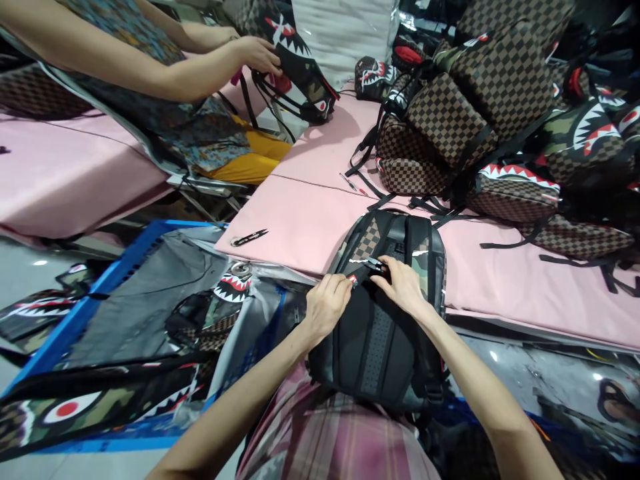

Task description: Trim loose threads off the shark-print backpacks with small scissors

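A black backpack (pixel 373 333) with checkered and camouflage patches lies back side up, its lower end at my lap and its upper part on the pink-covered table. My left hand (pixel 327 303) is closed on the backpack's shoulder strap (pixel 343 283), near a small red tag (pixel 353 281). In my right hand (pixel 403 283) is a small dark pair of thread snips (pixel 374 265), pointing left over the upper strap area. The fingers partly hide the snips. Another pair of thread snips (pixel 251 237) rests on the table's left corner.
Many checkered and shark-face backpacks (pixel 450 120) are piled at the back right of the pink table (pixel 300 207). A pen (pixel 353 183) lies before them. At the left stands a blue-framed bin (pixel 125 267) with bags inside. Across the table, a co-worker's hands (pixel 255 57) hold another shark-face bag (pixel 295 60).
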`<state>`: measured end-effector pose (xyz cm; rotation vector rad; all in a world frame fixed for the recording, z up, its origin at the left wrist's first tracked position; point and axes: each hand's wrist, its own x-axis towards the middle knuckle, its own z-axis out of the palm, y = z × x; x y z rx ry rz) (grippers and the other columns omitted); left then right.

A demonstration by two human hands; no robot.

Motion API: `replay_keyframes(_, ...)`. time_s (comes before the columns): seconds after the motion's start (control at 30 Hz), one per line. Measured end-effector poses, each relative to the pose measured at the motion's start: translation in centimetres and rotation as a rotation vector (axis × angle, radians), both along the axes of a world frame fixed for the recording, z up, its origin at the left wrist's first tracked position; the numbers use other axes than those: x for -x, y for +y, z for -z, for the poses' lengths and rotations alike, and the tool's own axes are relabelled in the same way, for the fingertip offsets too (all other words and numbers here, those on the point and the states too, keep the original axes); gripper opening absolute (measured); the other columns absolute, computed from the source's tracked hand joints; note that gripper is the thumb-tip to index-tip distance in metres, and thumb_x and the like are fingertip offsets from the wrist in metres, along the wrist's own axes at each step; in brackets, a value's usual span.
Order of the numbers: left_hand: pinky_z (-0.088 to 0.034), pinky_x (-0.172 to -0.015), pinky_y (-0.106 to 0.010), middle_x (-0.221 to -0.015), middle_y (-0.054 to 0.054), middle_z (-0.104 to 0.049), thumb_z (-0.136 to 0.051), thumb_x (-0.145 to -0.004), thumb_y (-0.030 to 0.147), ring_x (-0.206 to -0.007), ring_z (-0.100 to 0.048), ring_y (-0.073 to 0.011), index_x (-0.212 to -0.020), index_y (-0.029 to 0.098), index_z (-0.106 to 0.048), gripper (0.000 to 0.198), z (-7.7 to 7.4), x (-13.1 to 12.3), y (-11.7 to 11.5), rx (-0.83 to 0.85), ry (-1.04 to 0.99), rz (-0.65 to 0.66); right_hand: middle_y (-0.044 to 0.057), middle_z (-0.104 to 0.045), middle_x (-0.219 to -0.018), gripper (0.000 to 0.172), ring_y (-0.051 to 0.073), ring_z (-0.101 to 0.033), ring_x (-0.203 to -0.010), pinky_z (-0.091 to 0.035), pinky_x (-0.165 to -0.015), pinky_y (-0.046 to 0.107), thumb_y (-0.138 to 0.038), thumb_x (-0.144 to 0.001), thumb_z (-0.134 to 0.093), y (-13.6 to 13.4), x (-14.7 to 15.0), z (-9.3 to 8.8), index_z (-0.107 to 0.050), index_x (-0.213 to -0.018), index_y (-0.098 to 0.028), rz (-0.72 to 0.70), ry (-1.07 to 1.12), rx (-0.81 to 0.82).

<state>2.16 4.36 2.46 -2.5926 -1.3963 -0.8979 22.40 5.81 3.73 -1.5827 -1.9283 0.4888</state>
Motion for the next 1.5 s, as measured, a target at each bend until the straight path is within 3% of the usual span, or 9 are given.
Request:
replay_keyframes(0.1, -0.041, -0.069, -0.025, -0.085, -0.005, -0.062, -0.044, -0.087, 0.017, -0.08, -0.054, -0.0153, -0.085, 0.016, -0.056, 0.012, -0.1, -0.2, 0.0, 0.1, -0.146, -0.026, 0.007, -0.065, -0.094, 0.025, 0.021, -0.055, -0.085, -0.032, -0.076, 0.034, -0.037, -0.089, -0.046, 0.4, -1.5, -0.6, -0.06, -0.102, -0.02, -0.166, -0.231, -0.142)
replay_keyframes(0.37, -0.042, -0.069, -0.026, -0.08, -0.003, -0.058, -0.045, -0.086, 0.019, -0.076, -0.054, -0.0141, -0.075, 0.018, -0.052, 0.013, 0.0, -0.4, 0.7, 0.35, -0.335, -0.036, 0.004, -0.066, -0.096, 0.02, 0.017, -0.051, -0.081, -0.026, -0.074, 0.035, -0.031, -0.091, -0.047, 1.9, -1.8, -1.0, -0.061, -0.101, -0.021, -0.405, -0.339, -0.377)
replay_keyframes(0.57, -0.042, -0.071, -0.026, -0.081, -0.003, -0.058, -0.046, -0.087, 0.019, -0.078, -0.054, -0.0141, -0.075, 0.018, -0.052, 0.013, -0.1, -0.2, 0.5, 0.41, -0.374, -0.027, 0.003, -0.066, -0.093, 0.019, 0.016, -0.05, -0.081, -0.025, -0.075, 0.035, -0.03, -0.091, -0.047, 1.8, -1.8, -0.9, -0.061, -0.1, -0.021, -0.41, -0.331, -0.392)
replay_keyframes(0.77, -0.043, -0.072, -0.027, -0.082, -0.003, -0.058, -0.045, -0.088, 0.02, -0.08, -0.053, -0.015, -0.078, 0.017, -0.053, 0.013, 0.2, -0.4, 0.1, 0.337, -0.333, -0.034, 0.003, -0.066, -0.093, 0.021, 0.016, -0.049, -0.082, -0.024, -0.075, 0.034, -0.032, -0.091, -0.046, 2.3, -1.6, -1.5, -0.062, -0.099, -0.021, -0.482, -0.332, -0.351)
replay_keyframes(1.13, -0.044, -0.073, -0.027, -0.083, -0.004, -0.059, -0.045, -0.088, 0.02, -0.08, -0.053, -0.015, -0.08, 0.018, -0.054, 0.012, 0.5, -0.6, -0.2, 0.306, -0.312, -0.047, 0.004, -0.066, -0.092, 0.024, 0.016, -0.049, -0.081, -0.026, -0.075, 0.034, -0.036, -0.09, -0.047, 3.0, -1.8, -0.8, -0.064, -0.098, -0.022, -0.522, -0.245, -0.308)
replay_keyframes(1.27, -0.044, -0.072, -0.027, -0.083, -0.003, -0.059, -0.046, -0.088, 0.02, -0.08, -0.054, -0.0148, -0.079, 0.018, -0.054, 0.011, 0.4, -0.6, -0.1, 0.316, -0.3, -0.056, 0.004, -0.067, -0.087, 0.022, 0.017, -0.05, -0.08, -0.028, -0.075, 0.034, -0.035, -0.089, -0.049, 3.1, -1.7, -0.3, -0.066, -0.093, -0.021, -0.539, -0.144, -0.225)
replay_keyframes(1.33, -0.044, -0.072, -0.027, -0.082, -0.003, -0.059, -0.047, -0.088, 0.02, -0.08, -0.054, -0.0147, -0.079, 0.018, -0.054, 0.011, 0.5, -0.7, -0.1, 0.316, -0.302, -0.061, 0.004, -0.066, -0.085, 0.021, 0.017, -0.051, -0.08, -0.031, -0.075, 0.034, -0.037, -0.087, -0.053, 3.1, -1.7, 0.2, -0.066, -0.089, -0.021, -0.477, 0.027, -0.13)
replay_keyframes(1.5, -0.046, -0.073, -0.027, -0.084, -0.003, -0.061, -0.046, -0.089, 0.021, -0.081, -0.055, -0.0143, -0.082, 0.018, -0.056, 0.012, 0.9, -0.5, -0.1, 0.277, -0.284, -0.036, -0.001, -0.058, -0.072, 0.028, 0.012, -0.05, -0.063, -0.036, -0.059, 0.025, -0.044, -0.07, -0.066, 2.6, -0.8, 1.7, -0.06, -0.08, -0.019, 0.017, 0.697, 0.276)
